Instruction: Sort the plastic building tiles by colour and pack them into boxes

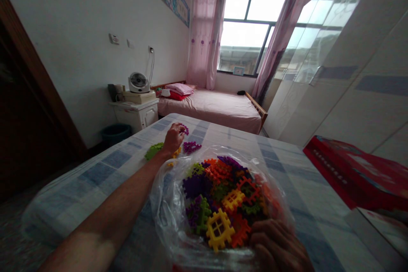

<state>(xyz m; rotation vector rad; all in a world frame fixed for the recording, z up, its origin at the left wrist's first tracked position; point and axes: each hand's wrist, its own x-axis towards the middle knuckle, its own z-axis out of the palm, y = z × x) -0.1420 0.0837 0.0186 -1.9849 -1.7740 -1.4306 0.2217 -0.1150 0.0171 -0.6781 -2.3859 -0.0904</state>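
My left hand reaches over the far left of the table, its fingers closed on a purple toothed building piece. Beneath and beside it lie another purple piece, some green pieces and a yellow piece, the last partly hidden by my wrist. In front of me stands an open clear plastic bag filled with interlocking pieces in several colours, among them a yellow window-shaped piece. My right hand is curled over the bag's near right edge, gripping the plastic; its fingertips are partly hidden.
The table wears a blue-and-white checked cover. A red box and a white box are at the right. Beyond are a bed, a nightstand with a small fan, and a bin.
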